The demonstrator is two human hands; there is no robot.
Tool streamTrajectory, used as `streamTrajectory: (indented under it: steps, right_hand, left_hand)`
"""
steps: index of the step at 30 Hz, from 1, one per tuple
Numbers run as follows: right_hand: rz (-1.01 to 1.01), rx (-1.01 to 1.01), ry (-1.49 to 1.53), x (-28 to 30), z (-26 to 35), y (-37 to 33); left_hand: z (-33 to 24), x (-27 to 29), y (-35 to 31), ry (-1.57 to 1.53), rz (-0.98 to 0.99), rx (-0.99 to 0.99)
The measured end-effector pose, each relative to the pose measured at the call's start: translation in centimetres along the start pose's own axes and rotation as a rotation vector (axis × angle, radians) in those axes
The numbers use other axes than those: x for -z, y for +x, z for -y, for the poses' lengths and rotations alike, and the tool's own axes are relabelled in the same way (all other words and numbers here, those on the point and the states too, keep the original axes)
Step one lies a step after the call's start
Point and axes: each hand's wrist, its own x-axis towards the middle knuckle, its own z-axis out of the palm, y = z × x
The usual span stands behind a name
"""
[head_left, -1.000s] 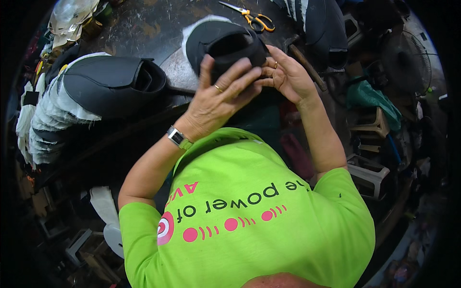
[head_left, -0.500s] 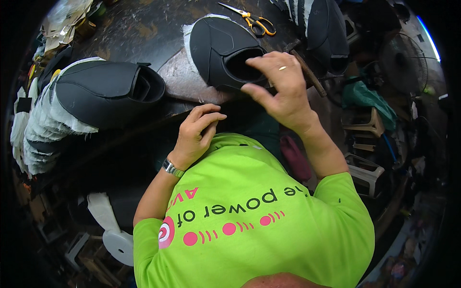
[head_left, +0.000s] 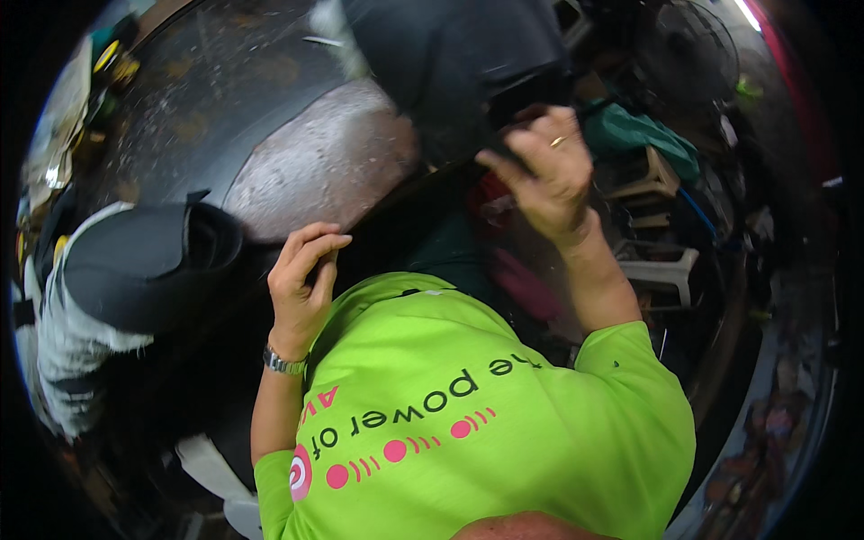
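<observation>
A black shoe upper with a pale fibrous edge is blurred at the top, above the right end of the table. Its collar opening faces my right hand, whose bent fingers are at the collar rim; motion blur hides the exact grip. My left hand rests by the table's front edge, fingers loosely bent and apart, holding nothing. A metal-band wristwatch is on that wrist. Left of it lies a stack of black shoe uppers with layered white lining.
The dark worn table carries a mottled brown-grey slab. Tape rolls and papers lie at the far left. To the right stand plastic stools, a green bag and a fan.
The shoe upper has left the slab and moved right with my right hand, now looking larger and blurred. The slab is uncovered. My view has shifted right; my left hand stays near the table edge.
</observation>
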Motion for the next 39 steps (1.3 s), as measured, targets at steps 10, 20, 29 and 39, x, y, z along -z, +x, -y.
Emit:
streamTrajectory:
  steps: [10,20,29,39]
  right_hand:
    - [0.074,-0.311,-0.095,0.5,-13.2,-10.2]
    - [-0.09,-0.286,-0.248,-5.6,-17.1,-9.8]
    - [-0.103,-0.373,-0.158,-3.9,-16.9,-9.7]
    - [-0.539,-0.206,0.476,0.1,-6.7,1.1]
  left_hand:
    - [-0.2,-2.9,0.9,0.144,0.249,-0.103]
    - [0.0,-2.7,-0.5,0.123,0.504,0.121]
    - [-4.4,0.0,1.6,-0.037,0.432,0.084]
    - [-12.3,10.8,1.9,-0.237,-0.688,-0.746]
